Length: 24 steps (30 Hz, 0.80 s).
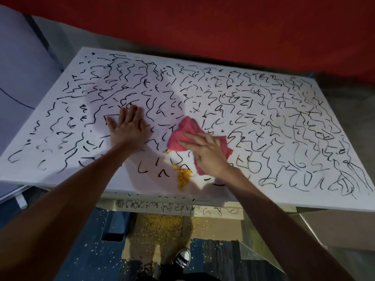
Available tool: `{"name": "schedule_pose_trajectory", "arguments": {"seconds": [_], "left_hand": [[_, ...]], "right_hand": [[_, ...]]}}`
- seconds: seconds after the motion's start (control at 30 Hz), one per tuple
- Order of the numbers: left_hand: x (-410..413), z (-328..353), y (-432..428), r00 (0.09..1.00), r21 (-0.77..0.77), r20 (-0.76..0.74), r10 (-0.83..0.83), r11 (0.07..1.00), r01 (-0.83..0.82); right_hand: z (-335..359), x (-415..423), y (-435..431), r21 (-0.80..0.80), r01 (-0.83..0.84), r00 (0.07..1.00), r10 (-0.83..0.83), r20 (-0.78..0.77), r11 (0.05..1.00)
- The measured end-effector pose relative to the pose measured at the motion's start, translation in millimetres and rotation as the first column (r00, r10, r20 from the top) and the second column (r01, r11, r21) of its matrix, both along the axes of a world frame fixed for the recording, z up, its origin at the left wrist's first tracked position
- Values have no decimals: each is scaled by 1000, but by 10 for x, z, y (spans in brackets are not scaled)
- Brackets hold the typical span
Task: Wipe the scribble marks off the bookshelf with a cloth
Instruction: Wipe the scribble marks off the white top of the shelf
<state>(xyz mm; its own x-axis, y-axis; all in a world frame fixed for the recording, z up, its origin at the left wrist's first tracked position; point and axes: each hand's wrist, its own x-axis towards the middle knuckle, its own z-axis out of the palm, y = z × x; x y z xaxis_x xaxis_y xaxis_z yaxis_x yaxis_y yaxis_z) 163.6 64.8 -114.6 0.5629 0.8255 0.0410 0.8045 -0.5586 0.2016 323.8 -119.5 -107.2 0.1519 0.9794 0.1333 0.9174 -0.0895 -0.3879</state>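
Left hand (pixel 127 128) flat, palm down; right hand (pixel 205 153) likewise, angled leftward

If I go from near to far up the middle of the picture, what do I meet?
Shoe → yellow crumbs on the floor → bookshelf's near edge → pink cloth → red wall.

red wall (pixel 203 23) behind; dark blue floor (pixel 85 258) speckled yellow.

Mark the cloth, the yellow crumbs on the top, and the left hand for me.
pink cloth (pixel 185 129), head view, bunched upper fold.
yellow crumbs (pixel 183 176), head view, densest heap.
left hand (pixel 127 128), head view, back of hand.
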Motion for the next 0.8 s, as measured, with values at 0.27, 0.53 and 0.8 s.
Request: {"name": "schedule_pose_trajectory", "arguments": {"seconds": [0.27, 0.53, 0.8], "left_hand": [[23, 10, -10, 998, -57, -20, 55, 997, -56], [5, 24, -37, 1000, -37, -13, 25, 999, -26], [17, 34, -50, 999, -52, -14, 39, 998, -40]], "right_hand": [[-107, -608, -339, 119, -116, 988, 127, -86, 986], [179, -35, -32, -128, 283, 959, -283, 15, 951], [-60, -642, -261, 45, -15, 998, 13, 60, 999]]}}
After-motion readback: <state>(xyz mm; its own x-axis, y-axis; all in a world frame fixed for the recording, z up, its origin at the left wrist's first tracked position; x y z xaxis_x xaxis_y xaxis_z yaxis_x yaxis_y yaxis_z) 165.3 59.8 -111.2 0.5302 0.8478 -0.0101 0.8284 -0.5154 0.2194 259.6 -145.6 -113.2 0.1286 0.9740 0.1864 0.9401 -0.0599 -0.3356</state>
